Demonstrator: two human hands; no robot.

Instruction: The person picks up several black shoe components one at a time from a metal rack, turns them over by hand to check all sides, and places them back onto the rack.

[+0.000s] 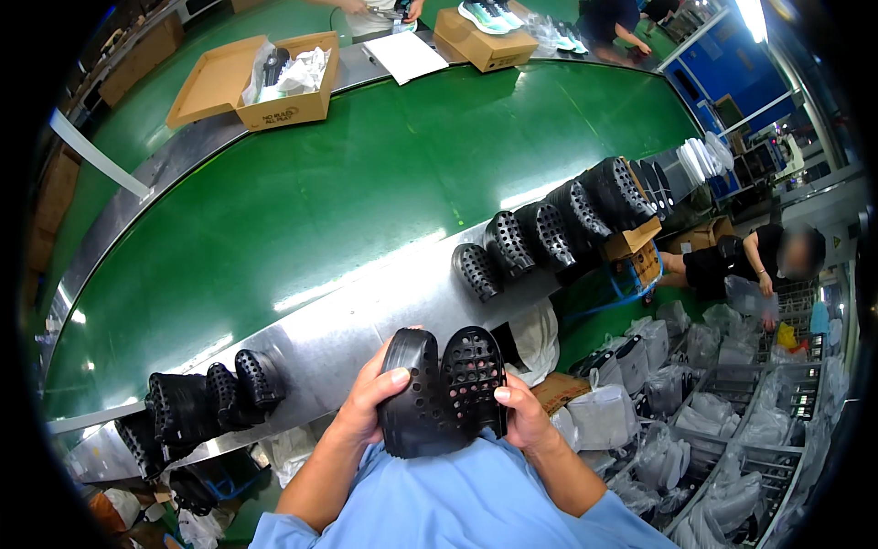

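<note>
Close in front of my chest I hold two black clogs with round holes, side by side. My left hand (377,395) is wrapped round the outer side of the left clog (413,389), its thumb lying on top. My right hand (523,412) grips the outer edge of the right clog (471,375) with the thumb in front. Skin tones show through that clog's holes, and some fingers are hidden behind it. The two clogs seem to touch near their lower ends.
Black clogs (549,229) stand in a row on the metal table edge (366,311) at right, more clogs (258,377) at left. Beyond the green belt (302,201) are an open shoe box (283,114) and white paper (405,57). A person (732,256) bends near bagged-shoe racks (732,403).
</note>
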